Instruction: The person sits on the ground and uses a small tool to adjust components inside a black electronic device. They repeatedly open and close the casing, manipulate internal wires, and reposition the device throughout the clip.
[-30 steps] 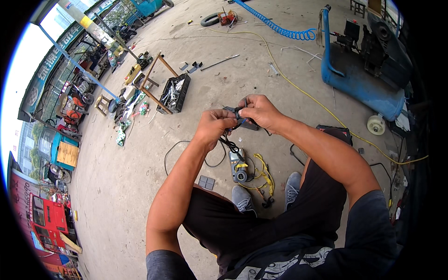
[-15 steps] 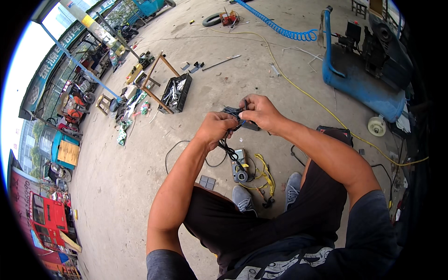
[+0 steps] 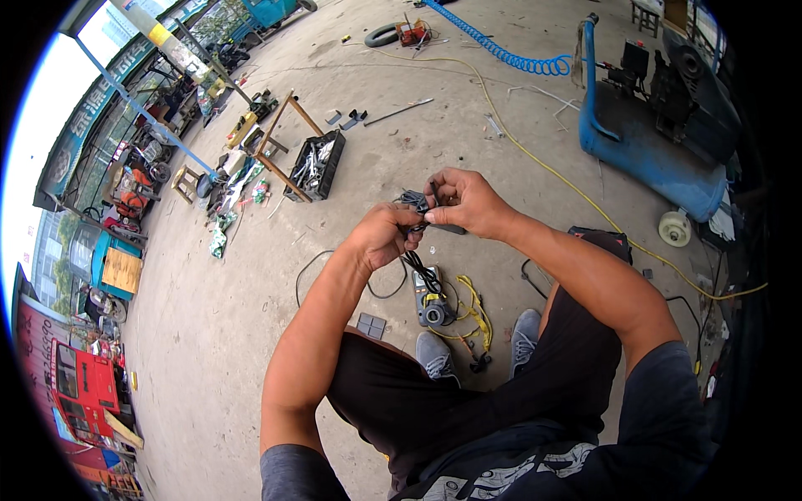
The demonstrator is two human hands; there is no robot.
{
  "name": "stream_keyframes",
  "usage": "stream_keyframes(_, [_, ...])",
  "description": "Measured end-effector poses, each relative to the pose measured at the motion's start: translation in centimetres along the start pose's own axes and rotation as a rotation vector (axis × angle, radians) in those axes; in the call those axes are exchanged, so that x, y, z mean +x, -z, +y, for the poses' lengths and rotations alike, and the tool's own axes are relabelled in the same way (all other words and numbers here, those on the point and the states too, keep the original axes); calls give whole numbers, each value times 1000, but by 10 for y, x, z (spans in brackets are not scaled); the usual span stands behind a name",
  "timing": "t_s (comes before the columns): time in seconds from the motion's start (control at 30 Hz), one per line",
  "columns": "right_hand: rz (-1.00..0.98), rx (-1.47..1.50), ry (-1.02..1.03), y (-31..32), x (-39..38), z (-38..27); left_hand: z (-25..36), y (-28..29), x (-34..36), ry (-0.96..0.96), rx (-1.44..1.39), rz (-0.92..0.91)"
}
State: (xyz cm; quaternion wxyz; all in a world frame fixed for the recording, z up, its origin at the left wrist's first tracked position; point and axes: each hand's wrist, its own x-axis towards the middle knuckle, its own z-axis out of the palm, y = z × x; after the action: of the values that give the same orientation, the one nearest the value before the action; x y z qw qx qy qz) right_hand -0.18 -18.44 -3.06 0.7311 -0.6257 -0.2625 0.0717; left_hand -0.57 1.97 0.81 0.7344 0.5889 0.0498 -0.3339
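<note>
My left hand (image 3: 386, 230) and my right hand (image 3: 455, 200) are close together in the middle, both pinching black cables (image 3: 416, 259). My right thumb meets my left fingertips on the wires. A bunched black cable and a small dark block (image 3: 449, 227) show behind my fingers; whether I hold the block I cannot tell. The cables hang down over a grey clamp meter (image 3: 433, 311) with a yellow label, on the ground. Beside it lie yellow wires (image 3: 476, 309) with dark connectors, and a small grey squared pad (image 3: 371, 326) lies to the left, near my shoes.
A black crate of tools (image 3: 313, 167) stands by a wooden frame (image 3: 284, 179). At right are a blue compressor (image 3: 660, 175), a yellow hose (image 3: 551, 167) and a white reel (image 3: 673, 228). A tyre (image 3: 381, 35) lies far back; parked vehicles and clutter (image 3: 83, 384) line the left.
My left wrist has turned slightly and its fingers have curled lower around the cables. My right thumb and fingertips have shifted a little down and left on the wires.
</note>
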Motion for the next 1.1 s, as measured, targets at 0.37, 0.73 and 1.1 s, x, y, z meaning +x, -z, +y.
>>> stream_keyframes(0.37, [-83, 68, -30, 0, -2, -6, 5, 0, -4, 41, -108, -37])
stream_keyframes(0.73, [-69, 220, -57, 2, -4, -10, 7, -5, -5, 48, -177, -69])
stream_keyframes(1.1, [-211, 215, -13, 5, -3, -15, 10, -8, -9, 45, -156, -41])
